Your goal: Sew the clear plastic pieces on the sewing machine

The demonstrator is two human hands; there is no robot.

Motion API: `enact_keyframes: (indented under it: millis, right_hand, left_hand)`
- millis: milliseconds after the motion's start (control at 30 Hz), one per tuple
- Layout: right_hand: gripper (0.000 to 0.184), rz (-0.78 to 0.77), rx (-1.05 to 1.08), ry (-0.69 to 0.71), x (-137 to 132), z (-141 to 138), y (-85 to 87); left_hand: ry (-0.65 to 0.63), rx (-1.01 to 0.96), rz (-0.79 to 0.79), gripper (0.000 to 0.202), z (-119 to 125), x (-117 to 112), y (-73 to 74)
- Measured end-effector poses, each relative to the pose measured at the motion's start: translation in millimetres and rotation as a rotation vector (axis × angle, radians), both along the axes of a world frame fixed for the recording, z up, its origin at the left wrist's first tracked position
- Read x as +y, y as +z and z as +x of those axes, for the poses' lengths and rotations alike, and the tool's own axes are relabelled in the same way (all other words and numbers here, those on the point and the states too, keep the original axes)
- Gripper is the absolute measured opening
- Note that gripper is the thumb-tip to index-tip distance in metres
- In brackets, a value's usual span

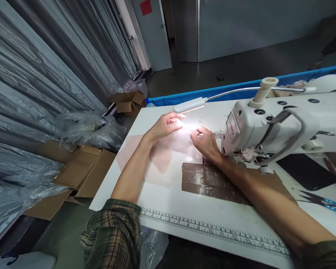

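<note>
My left hand (164,125) rests on a pale translucent sheet of fabric (159,157) lying on the white sewing table (168,209), fingers curled and lying on the cloth under the lamp's glare. My right hand (204,144) sits just beside the head of the white sewing machine (268,127), fingers pinched together at the bright spot; what they pinch is washed out. The two hands are a few centimetres apart.
A white gooseneck lamp (189,105) hangs over the hands. Brown tape patch (210,181) and a printed ruler (212,231) mark the table. Blue-handled scissors (322,201) lie at right. Open cardboard boxes (81,172) and plastic-wrapped rolls (44,74) stand left.
</note>
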State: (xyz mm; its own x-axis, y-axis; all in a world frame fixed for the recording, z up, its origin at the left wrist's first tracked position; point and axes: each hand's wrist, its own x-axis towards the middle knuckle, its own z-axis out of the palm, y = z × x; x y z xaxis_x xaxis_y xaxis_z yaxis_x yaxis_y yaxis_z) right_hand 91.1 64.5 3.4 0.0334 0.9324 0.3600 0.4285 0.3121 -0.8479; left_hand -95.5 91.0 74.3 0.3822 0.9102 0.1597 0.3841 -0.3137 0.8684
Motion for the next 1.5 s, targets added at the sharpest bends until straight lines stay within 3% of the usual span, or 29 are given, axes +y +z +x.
enact_keyframes:
  millis: [100,267,567,800,1000,1100,1167,1300,1400,1500]
  right_hand:
    - [0.011,0.027,0.042,-0.021,-3.1,2.0,-0.2]
    - [0.007,0.086,0.119,-0.018,-3.6,0.9,3.4]
    - [0.015,0.108,0.159,-0.029,-2.8,1.5,-3.5]
    - [0.019,0.091,0.141,-0.034,-1.6,1.6,-6.0]
    - [0.020,0.066,0.128,-0.029,4.4,3.4,-15.9]
    - [0.049,0.105,0.030,-0.052,0.6,-0.7,-21.4]
    - [0.069,0.173,-0.108,-0.056,-12.3,-4.4,-22.7]
    - [0.074,0.340,-0.339,0.107,-67.4,5.4,-23.9]
    - [0.074,0.441,-0.448,0.253,-117.6,44.1,-29.7]
    - [0.067,0.361,-0.640,0.415,-154.6,104.5,-38.7]
  left_hand:
    - [0.031,0.044,0.024,0.041,0.8,1.4,0.4]
    - [0.092,0.080,0.053,0.047,6.4,2.2,-4.9]
    - [0.094,-0.044,0.005,0.051,5.9,5.0,-10.1]
    - [0.144,-0.086,0.074,0.051,11.4,8.9,-17.2]
    - [0.168,-0.076,0.030,0.046,15.5,9.1,-19.4]
    - [0.175,-0.087,-0.006,0.042,14.1,8.7,-18.7]
    - [0.178,-0.087,-0.022,0.044,13.3,8.7,-18.6]
    - [0.185,-0.040,-0.025,0.047,11.9,8.4,-19.1]
    - [0.195,0.007,0.023,0.041,12.1,10.3,-19.6]
    - [0.168,0.101,0.102,0.025,15.9,22.5,-20.6]
